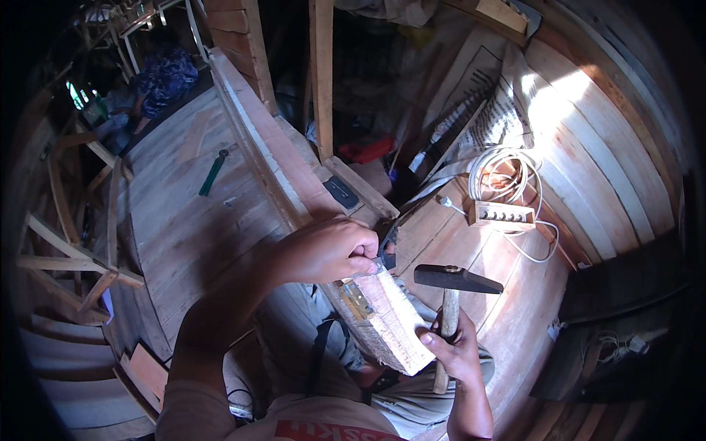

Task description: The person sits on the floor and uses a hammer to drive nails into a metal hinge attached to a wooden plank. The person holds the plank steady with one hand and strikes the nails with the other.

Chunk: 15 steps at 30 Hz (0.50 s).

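A short, thick block of wood (397, 323) lies tilted over my lap, its upper face brightly lit. My left hand (331, 248) is closed at the block's far end, fingertips pinched on a small greyish piece that I cannot make out. On the block's left side sits a brass-coloured metal fitting (357, 299). My right hand (457, 349) is wrapped round the wooden handle of a hammer (457, 279), which stands head up with its dark head above the block. The right thumb is by the block's near end.
A green-handled tool (213, 173) lies on the planks at left. Ahead are a dark flat plate (341, 192) and a red case (366, 149). A socket strip (503, 215) with coiled white cable (504, 173) rests at right. Another person (165, 77) sits at far left, near wooden framing (81, 259).
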Each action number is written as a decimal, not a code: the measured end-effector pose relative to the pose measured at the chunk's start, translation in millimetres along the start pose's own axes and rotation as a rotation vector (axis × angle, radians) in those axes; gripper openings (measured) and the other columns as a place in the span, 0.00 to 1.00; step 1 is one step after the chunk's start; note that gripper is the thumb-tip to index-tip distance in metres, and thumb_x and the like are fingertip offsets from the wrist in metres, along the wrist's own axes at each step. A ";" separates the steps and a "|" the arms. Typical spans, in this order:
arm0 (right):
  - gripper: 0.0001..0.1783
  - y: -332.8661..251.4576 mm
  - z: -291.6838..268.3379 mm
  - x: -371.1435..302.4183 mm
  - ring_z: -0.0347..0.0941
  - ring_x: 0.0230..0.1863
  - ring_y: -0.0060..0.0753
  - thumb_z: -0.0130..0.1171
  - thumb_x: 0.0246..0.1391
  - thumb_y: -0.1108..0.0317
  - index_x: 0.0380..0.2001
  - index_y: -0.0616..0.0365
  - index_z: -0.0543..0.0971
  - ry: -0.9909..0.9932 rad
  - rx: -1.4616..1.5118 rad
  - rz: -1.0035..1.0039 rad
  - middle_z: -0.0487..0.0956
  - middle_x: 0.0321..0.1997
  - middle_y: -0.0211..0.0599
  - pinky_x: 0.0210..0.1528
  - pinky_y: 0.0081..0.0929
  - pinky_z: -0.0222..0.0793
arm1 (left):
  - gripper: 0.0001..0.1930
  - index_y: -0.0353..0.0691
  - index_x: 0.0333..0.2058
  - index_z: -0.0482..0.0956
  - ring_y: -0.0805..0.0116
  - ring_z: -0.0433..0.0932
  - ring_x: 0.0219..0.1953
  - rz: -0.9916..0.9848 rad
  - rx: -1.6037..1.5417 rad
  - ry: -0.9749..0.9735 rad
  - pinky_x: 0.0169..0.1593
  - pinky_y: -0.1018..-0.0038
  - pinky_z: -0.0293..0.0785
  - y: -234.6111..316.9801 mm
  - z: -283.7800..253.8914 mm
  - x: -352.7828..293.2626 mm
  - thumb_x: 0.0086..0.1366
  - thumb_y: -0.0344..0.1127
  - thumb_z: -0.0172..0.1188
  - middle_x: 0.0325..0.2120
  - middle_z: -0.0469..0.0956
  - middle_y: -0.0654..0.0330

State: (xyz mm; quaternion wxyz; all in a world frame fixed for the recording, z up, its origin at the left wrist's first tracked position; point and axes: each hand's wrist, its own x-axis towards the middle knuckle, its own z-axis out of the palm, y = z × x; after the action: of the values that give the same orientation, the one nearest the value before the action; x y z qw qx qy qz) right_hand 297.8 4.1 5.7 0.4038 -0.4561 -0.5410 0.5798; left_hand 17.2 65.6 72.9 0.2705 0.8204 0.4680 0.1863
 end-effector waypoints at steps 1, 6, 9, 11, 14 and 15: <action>0.23 2.6 -1.4 0.1 0.65 0.27 0.14 0.74 0.42 0.61 0.33 0.58 0.70 -0.003 -0.003 0.003 0.69 0.26 0.23 0.30 0.14 0.62 | 0.09 0.33 0.31 0.77 0.61 0.78 0.32 -0.015 0.014 -0.017 0.40 0.68 0.71 2.3 -1.2 -0.9 0.58 0.34 0.64 0.27 0.78 0.54; 0.35 6.0 -9.0 0.1 0.65 0.32 0.13 0.71 0.46 0.67 0.55 0.66 0.68 -0.084 -0.034 0.035 0.68 0.32 0.22 0.34 0.13 0.63 | 0.07 0.34 0.33 0.77 0.68 0.78 0.32 -0.002 -0.105 0.250 0.36 0.72 0.72 5.8 -1.1 -20.1 0.60 0.31 0.62 0.26 0.78 0.58; 0.32 7.8 -11.0 0.9 0.65 0.31 0.13 0.72 0.46 0.68 0.52 0.66 0.69 -0.090 -0.056 0.011 0.68 0.31 0.22 0.33 0.13 0.63 | 0.05 0.35 0.31 0.76 0.72 0.76 0.29 -0.150 -0.222 0.537 0.33 0.74 0.71 -4.6 4.2 -47.4 0.62 0.31 0.59 0.24 0.76 0.62; 0.30 6.8 -12.3 -0.9 0.65 0.31 0.13 0.72 0.46 0.68 0.50 0.65 0.70 -0.070 -0.078 0.006 0.68 0.31 0.22 0.33 0.13 0.64 | 0.07 0.36 0.29 0.76 0.75 0.73 0.25 -0.292 -0.369 0.600 0.30 0.76 0.69 -19.9 15.6 -64.5 0.65 0.32 0.56 0.21 0.74 0.64; 0.28 8.1 -8.9 0.7 0.65 0.30 0.13 0.72 0.46 0.67 0.47 0.65 0.71 -0.085 -0.046 0.006 0.68 0.30 0.22 0.33 0.13 0.64 | 0.11 0.38 0.26 0.75 0.79 0.67 0.20 -0.459 -0.567 0.534 0.26 0.78 0.64 -30.9 32.0 -86.5 0.68 0.34 0.53 0.17 0.69 0.67; 0.27 7.4 -8.8 0.6 0.65 0.30 0.13 0.72 0.46 0.66 0.46 0.64 0.71 -0.080 -0.041 0.011 0.68 0.30 0.22 0.33 0.14 0.64 | 0.12 0.38 0.26 0.75 0.80 0.65 0.19 -0.440 -0.582 0.494 0.25 0.79 0.63 -28.3 35.7 -81.9 0.68 0.35 0.52 0.16 0.68 0.67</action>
State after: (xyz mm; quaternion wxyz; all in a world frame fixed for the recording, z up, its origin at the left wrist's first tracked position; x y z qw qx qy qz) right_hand 306.3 6.3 -1.7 0.3692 -0.4435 -0.5662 0.5886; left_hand -22.1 -3.4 23.1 0.4035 0.5215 0.6103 0.4390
